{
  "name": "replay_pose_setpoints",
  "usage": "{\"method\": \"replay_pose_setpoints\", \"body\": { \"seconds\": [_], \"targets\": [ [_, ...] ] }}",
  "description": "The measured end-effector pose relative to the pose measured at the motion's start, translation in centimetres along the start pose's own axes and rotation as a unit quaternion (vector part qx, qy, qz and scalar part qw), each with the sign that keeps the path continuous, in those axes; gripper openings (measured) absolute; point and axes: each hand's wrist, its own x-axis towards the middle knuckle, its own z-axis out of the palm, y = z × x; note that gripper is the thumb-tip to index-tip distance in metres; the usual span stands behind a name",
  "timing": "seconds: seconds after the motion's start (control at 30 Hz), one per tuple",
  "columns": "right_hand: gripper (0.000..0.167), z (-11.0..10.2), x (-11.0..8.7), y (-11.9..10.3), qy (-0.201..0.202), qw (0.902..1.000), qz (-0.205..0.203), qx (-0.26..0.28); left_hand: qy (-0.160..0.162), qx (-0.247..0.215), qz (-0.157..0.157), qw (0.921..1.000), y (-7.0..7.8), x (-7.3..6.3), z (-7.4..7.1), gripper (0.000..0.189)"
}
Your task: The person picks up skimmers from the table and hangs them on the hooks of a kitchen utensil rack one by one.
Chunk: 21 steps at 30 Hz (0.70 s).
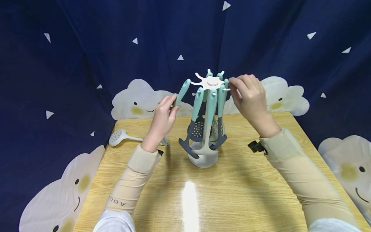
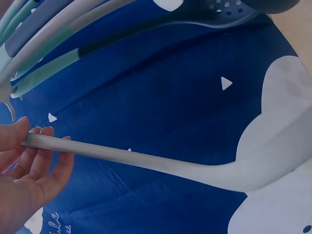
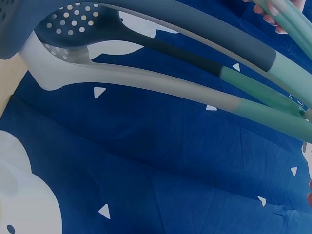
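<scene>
My left hand (image 1: 163, 119) pinches the mint handle (image 1: 182, 91) of a pale grey cooking utensil (image 2: 146, 161), just left of a white utensil rack (image 1: 204, 160). The handle tilts with its holed end near a free hook; in the left wrist view the shaft bends into a wide head, cut off by the frame. At the rack's right side, my right hand (image 1: 250, 95) pinches the end of a hook arm with thumb and forefinger, beside a hanging mint handle (image 1: 226, 83). Several utensils hang round the rack, among them a dark slotted one (image 1: 198, 130).
A pale skimmer (image 1: 116, 138) lies at the left of the wooden table (image 1: 232, 193), partly hidden behind my left forearm. A dark blue curtain (image 1: 87, 64) with clouds and triangles hangs behind the table and along its sides.
</scene>
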Motion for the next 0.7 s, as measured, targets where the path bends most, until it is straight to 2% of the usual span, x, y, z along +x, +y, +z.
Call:
{"method": "replay_pose_setpoints", "body": {
  "seconds": [0.37, 0.7],
  "targets": [
    [0.008, -0.04, 0.01, 0.1, -0.006, 1.0, 0.0, -0.002, -0.03, -0.013, -0.018, 0.9993, 0.33, 0.5, 0.15, 0.027],
    [0.008, 0.06, -0.08, 0.03, 0.005, 1.0, 0.002, 0.003, -0.048, -0.036, -0.017, 0.9981, 0.17, 0.72, 0.83, 0.024]
  ]
}}
